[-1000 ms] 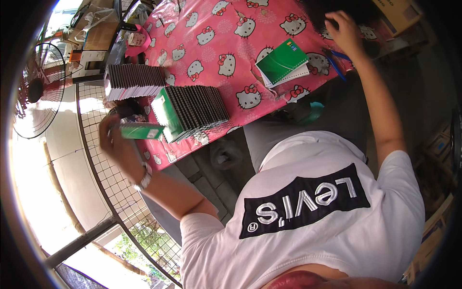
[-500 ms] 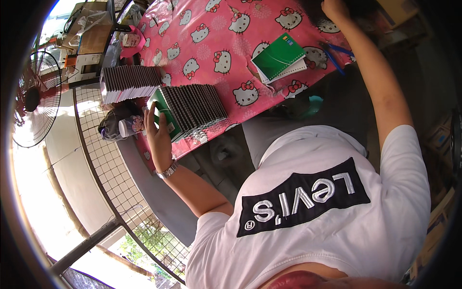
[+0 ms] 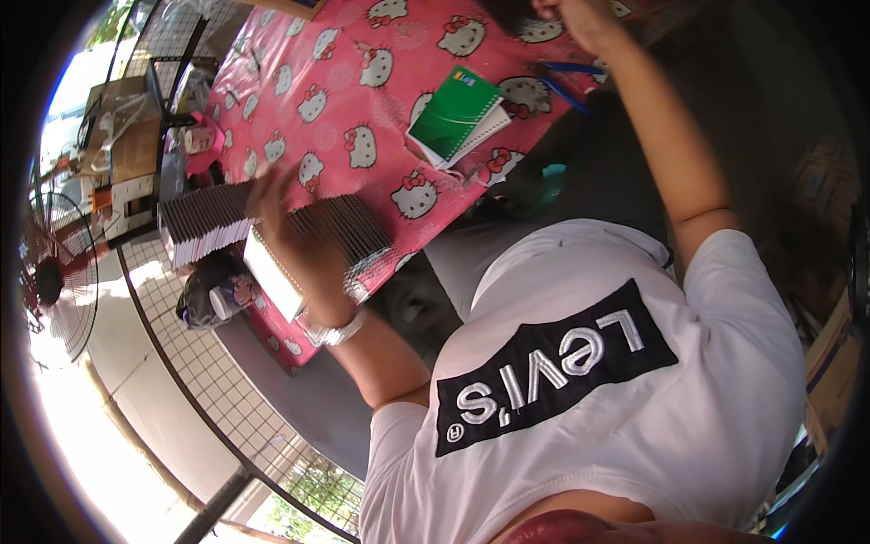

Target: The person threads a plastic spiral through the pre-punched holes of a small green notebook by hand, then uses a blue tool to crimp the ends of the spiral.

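My left hand (image 3: 313,258), blurred by motion, is over the left end of a row of black-spined spiral notebooks (image 3: 358,227) standing at the table's near edge. Its fingers are smeared, so any hold is hidden. A bright white face (image 3: 272,276) shows at that end of the row, beside the hand. My right hand (image 3: 584,23) is at the far edge of the view with its fingers curled, partly cut off, near a dark object (image 3: 506,16). What it grips cannot be made out. Between the hands lies a green spiral notebook (image 3: 453,113) with white pages beneath.
Another notebook row (image 3: 204,222) stands to the left, near a white cup (image 3: 220,302) and a dark bag (image 3: 199,286). A blue-handled tool (image 3: 566,91) lies right of the green notebook. A fan (image 3: 59,276) and wire mesh (image 3: 181,363) are at the left.
My left hand has left the green cover at the row's end and moved up over the notebooks. White shows there instead of green. The whole view has shifted.
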The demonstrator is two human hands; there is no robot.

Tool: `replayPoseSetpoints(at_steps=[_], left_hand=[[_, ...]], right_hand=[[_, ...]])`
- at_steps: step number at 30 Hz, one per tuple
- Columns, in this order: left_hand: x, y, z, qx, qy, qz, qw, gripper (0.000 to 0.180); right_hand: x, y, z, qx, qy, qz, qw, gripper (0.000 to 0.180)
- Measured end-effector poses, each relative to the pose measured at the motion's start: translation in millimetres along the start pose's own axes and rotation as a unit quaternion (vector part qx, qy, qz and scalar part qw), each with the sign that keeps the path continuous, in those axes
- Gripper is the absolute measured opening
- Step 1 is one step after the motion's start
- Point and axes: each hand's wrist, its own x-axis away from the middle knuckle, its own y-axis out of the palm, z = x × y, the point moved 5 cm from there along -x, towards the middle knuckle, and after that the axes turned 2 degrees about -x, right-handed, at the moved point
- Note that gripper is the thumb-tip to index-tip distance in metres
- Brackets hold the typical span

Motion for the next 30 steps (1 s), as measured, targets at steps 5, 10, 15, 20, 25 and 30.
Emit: replayPoseSetpoints(at_steps=[5,10,15,20,25,30], left_hand=[[3.5,166.3,72.2,0.044,0.047,-0.190,0.980,0.042],[-5.3,189.1,63.8,0.067,0.070,-0.246,0.964,0.040],[-6.9,192.1,61.8,0.046,0.100,-0.251,0.962,0.039],[-9.0,189.6,61.7,0.065,0.124,-0.217,0.966,0.036],[5.1,189.6,76.1,-0.008,0.122,-0.160,0.980,0.031],[18.6,198.2,70.8,-0.016,0.106,-0.070,0.992,0.041]], right_hand=[[29.2,29.8,24.1,0.042,0.043,-0.025,0.998,0.031],[65.7,19.2,26.2,0.077,0.080,-0.024,0.994,0.031],[96.9,27.1,51.3,0.068,0.152,-0.028,0.986,0.029],[117.6,44.5,81.1,0.013,0.224,0.011,0.974,0.024],[136.9,63.9,77.0,-0.029,0.252,0.049,0.966,0.023],[129.0,75.6,57.8,-0.023,0.250,0.050,0.967,0.039]])
